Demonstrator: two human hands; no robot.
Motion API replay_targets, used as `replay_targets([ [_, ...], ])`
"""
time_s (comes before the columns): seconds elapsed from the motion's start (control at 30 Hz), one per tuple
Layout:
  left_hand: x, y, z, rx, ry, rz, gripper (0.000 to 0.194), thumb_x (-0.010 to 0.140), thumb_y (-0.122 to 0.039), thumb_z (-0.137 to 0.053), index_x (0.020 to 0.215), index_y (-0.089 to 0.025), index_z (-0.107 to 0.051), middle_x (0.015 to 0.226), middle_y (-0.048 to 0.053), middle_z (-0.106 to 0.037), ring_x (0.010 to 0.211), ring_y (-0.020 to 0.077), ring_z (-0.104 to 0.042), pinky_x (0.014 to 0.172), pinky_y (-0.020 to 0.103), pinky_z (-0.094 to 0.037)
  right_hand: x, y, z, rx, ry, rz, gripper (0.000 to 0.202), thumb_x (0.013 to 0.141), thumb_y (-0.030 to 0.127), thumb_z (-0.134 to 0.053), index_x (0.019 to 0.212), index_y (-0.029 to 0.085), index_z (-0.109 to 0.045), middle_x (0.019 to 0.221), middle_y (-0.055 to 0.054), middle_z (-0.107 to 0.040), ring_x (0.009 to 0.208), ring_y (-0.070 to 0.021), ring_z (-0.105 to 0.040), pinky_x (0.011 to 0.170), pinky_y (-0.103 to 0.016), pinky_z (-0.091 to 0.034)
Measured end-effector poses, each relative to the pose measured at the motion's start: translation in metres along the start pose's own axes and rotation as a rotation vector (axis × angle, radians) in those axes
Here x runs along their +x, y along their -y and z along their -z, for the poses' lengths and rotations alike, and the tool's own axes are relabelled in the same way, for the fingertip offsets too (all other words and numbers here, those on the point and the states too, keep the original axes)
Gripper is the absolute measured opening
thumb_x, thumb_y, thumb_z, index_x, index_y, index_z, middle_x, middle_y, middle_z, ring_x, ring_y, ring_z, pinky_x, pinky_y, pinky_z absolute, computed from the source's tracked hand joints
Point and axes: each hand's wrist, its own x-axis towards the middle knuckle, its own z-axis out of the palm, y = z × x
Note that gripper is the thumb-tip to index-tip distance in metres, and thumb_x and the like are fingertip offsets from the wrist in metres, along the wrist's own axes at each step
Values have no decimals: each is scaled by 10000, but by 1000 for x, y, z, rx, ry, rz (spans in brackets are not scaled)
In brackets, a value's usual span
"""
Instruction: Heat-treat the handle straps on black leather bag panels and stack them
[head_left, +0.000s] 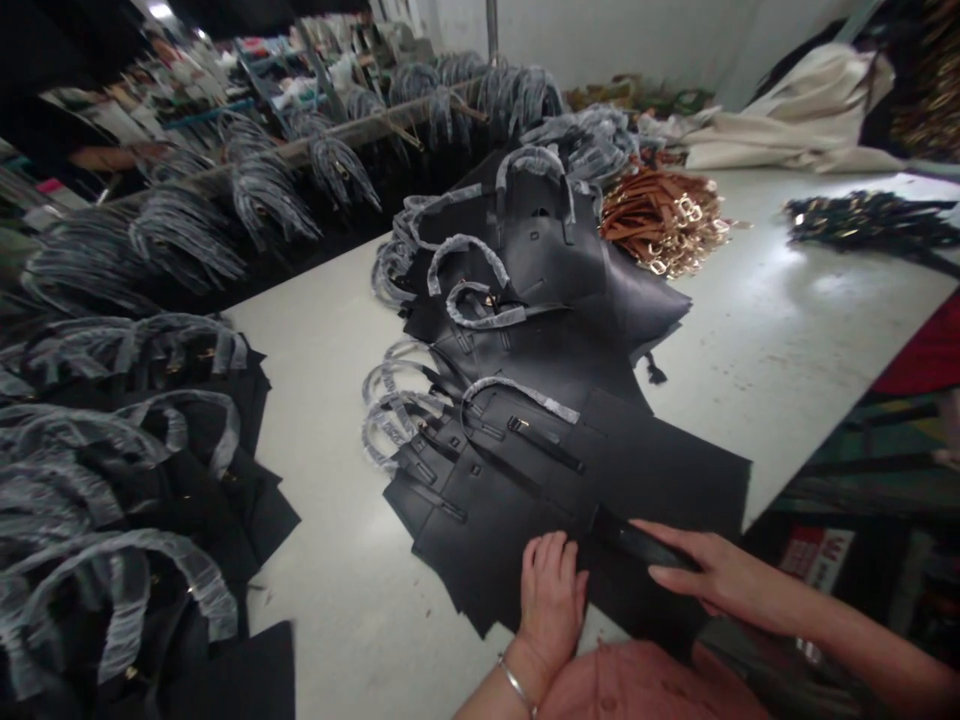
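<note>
My left hand [551, 595] lies palm down on the near edge of a black leather bag panel [667, 460], its fingers extended and side by side. In my right hand [709, 570], a long black object [645, 540] is held between thumb and fingers, low over the same panel; its exact kind I cannot make out. Just beyond my hands, the panel carries a plastic-wrapped handle [517, 390] and a strap with a small buckle [544, 445]. Similar panels lie overlapped beneath it.
More black panels with wrapped handles [536, 170] are spread further up the white table [330, 400]. Brown straps with gold clasps [664, 220] and dark straps [870, 220] lie at the back right. Stacked bag pieces [180, 460] fill the left. Handles hang over a rail [337, 130].
</note>
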Motion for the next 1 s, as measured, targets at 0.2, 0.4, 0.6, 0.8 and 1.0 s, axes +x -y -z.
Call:
replay_targets([
  [0.2,0,5,6,-42,56,-51,284,912,-183,-483,1179,-156,-575,1180,99,-623,1159,224,-538,1031,439,-433,14,3,-22,-71,-13,-44,647,837,482,-562,1417,211,-467,673,-9,-679,430,-119,-521,430,-219,-384],
  [0.4,1,1,7,-25,61,-43,304,906,-183,-492,1203,-154,-551,1128,89,-636,1112,212,-557,1052,425,-416,33,35,-33,-138,-136,69,578,812,470,-576,1346,250,-561,720,-16,-717,499,-160,-615,551,-259,-478],
  [0.6,3,1,9,-90,74,9,263,895,-172,-495,1148,-176,-565,1118,68,-627,1079,213,-558,1036,423,-430,43,40,-8,-53,-329,57,668,836,518,-517,1431,224,-440,573,27,-629,500,-173,-603,520,-266,-467],
  [0.8,8,3,5,-104,1,248,377,882,-195,-547,1256,-173,-502,1230,107,-562,1123,253,-532,970,442,-472,56,35,4,28,-148,-71,691,810,501,-558,1426,218,-426,619,32,-606,421,-127,-544,413,-234,-413],
  [1.0,17,2,16,-49,14,339,572,810,-248,-670,1325,-167,-434,1292,131,-510,1179,284,-494,1013,466,-425,67,54,-11,-54,-267,65,690,827,539,-541,1431,229,-415,634,30,-646,521,-162,-614,548,-264,-477],
])
